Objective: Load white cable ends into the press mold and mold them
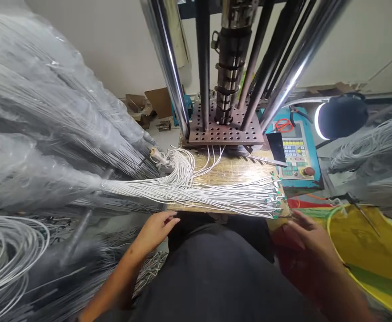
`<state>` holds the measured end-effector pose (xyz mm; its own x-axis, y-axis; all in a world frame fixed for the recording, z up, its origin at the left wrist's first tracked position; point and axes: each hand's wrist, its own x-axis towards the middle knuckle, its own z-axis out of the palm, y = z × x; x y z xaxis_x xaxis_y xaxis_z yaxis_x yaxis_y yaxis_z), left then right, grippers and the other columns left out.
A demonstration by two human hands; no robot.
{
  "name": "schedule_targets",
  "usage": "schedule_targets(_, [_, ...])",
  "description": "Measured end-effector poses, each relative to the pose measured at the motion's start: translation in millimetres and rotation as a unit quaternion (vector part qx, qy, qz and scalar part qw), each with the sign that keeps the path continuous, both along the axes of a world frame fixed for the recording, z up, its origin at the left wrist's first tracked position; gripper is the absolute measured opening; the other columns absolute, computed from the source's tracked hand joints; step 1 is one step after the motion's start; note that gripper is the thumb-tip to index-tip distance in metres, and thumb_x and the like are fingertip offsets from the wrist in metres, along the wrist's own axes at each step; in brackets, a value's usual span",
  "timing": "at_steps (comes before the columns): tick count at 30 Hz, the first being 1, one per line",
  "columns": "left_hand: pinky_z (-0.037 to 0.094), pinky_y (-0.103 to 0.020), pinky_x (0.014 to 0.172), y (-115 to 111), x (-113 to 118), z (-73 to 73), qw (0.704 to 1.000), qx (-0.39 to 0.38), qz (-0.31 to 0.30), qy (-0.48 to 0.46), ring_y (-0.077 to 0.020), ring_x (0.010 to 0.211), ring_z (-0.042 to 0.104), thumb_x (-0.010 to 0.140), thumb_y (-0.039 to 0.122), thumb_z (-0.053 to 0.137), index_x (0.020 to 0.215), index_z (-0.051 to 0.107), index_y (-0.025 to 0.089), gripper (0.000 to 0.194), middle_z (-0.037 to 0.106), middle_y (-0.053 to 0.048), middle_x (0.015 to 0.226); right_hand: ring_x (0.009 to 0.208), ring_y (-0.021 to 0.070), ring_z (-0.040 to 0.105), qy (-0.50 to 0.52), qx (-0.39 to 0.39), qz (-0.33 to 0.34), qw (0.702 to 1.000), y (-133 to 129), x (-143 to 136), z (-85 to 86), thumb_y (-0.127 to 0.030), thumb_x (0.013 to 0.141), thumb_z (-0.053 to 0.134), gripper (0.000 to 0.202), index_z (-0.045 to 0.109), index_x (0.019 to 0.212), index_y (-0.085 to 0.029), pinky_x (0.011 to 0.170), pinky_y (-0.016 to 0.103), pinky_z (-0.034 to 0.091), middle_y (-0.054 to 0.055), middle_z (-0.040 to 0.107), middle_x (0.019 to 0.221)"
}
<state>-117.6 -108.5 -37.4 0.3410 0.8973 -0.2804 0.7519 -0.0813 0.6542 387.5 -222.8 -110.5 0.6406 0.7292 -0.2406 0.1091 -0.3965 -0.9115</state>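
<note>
A thick bundle of white cables (196, 194) lies across the wooden board (216, 172), with green-and-metal ends (275, 199) fanned out at its right edge. Off the board's front left edge is my left hand (158, 227), thumb and fingers apart, with nothing in it. My right hand (305, 228) is beside the front right corner, slightly blurred, its fingers apart and holding nothing I can see. A few cables run from the bundle to beneath the press's perforated metal plate (224, 137); their far ends are hidden.
Steel columns (170, 67) rise around the press. At right stand a teal control panel (298, 152) with red-handled pliers (284, 125), a bright lamp (341, 117) and a yellow bag (366, 241). Plastic-wrapped cable bundles (48, 85) crowd the left; coiled cable (8, 255) lies lower left.
</note>
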Motion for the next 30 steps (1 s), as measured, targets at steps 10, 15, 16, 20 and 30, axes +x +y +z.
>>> schedule_targets(10, [0.051, -0.038, 0.093, 104.3, 279.2, 25.5, 0.890, 0.178, -0.406, 0.109, -0.0276, 0.105, 0.063, 0.088, 0.020, 0.060, 0.109, 0.070, 0.013, 0.024, 0.070, -0.015, 0.111, 0.093, 0.0219, 0.072, -0.140, 0.213, -0.044, 0.966, 102.4, -31.5, 54.5, -0.040, 0.082, 0.072, 0.039, 0.076, 0.113, -0.017, 0.088, 0.036, 0.058, 0.011, 0.077, 0.107])
schedule_targets(15, [0.049, -0.027, 0.077, 122.7, 275.3, 18.9, 0.920, 0.068, -0.385, 0.043, -0.0182, 0.085, 0.065, 0.085, 0.020, 0.059, 0.099, 0.072, 0.015, 0.020, 0.073, -0.004, 0.094, 0.096, 0.0218, 0.072, -0.161, 0.241, -0.027, 0.957, 106.1, -35.0, 37.7, -0.036, 0.086, 0.069, 0.030, 0.075, 0.113, -0.023, 0.092, 0.039, 0.058, 0.007, 0.075, 0.108])
schedule_targets(16, [0.049, -0.026, 0.075, 124.8, 272.1, 19.3, 0.927, 0.047, -0.370, 0.025, -0.0167, 0.082, 0.065, 0.086, 0.021, 0.058, 0.098, 0.073, 0.015, 0.020, 0.073, -0.003, 0.091, 0.096, 0.0215, 0.071, -0.163, 0.244, -0.026, 0.956, 103.9, -33.0, 36.1, -0.035, 0.087, 0.069, 0.029, 0.075, 0.113, -0.023, 0.093, 0.039, 0.057, 0.006, 0.075, 0.109])
schedule_targets(20, [0.049, -0.026, 0.079, 124.6, 266.5, 22.6, 0.935, 0.076, -0.345, 0.020, -0.0170, 0.084, 0.066, 0.091, 0.023, 0.057, 0.097, 0.075, 0.016, 0.020, 0.075, -0.003, 0.091, 0.095, 0.0213, 0.070, -0.156, 0.255, -0.016, 0.954, 99.2, -25.8, 39.2, -0.034, 0.089, 0.067, 0.026, 0.075, 0.112, -0.023, 0.089, 0.037, 0.058, 0.006, 0.074, 0.109])
schedule_targets(30, [0.050, -0.035, 0.087, 113.5, 259.3, 46.6, 0.907, 0.231, -0.341, 0.089, -0.0230, 0.091, 0.064, 0.093, 0.015, 0.049, 0.103, 0.068, 0.015, 0.022, 0.069, -0.011, 0.096, 0.105, 0.0248, 0.069, -0.214, 0.269, 0.010, 0.939, 99.2, -26.0, 45.9, -0.033, 0.091, 0.063, 0.024, 0.073, 0.110, -0.024, 0.099, 0.043, 0.054, 0.008, 0.073, 0.110])
